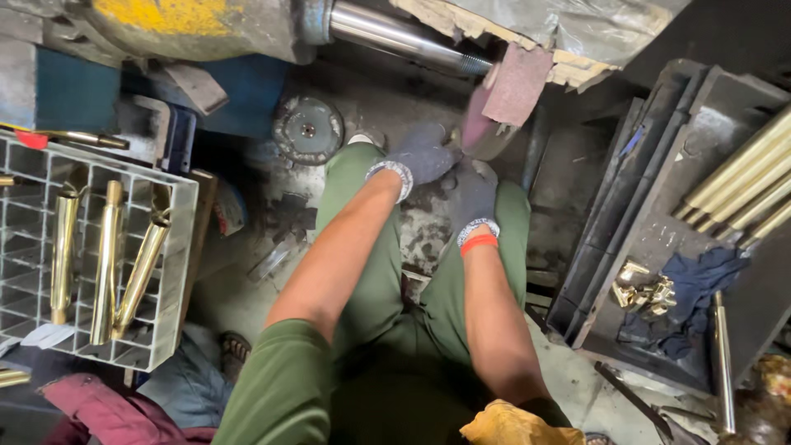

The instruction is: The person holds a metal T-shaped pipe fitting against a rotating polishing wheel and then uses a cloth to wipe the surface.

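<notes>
Two gloved hands held at a buffing wheel (493,124)

Both arms are stretched forward over the knees. The left hand (422,156) and right hand (473,198) are curled shut just below the wheel; what is gripped cannot be told. Three brass tubes (107,259) are stood in the white crate (177,272) at left.

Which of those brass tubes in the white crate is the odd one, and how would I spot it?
Find the white grid crate at the left edge. Three brass tubes stand in it; take the rightmost tube. Unlike its two upright neighbours, it leans.
</notes>
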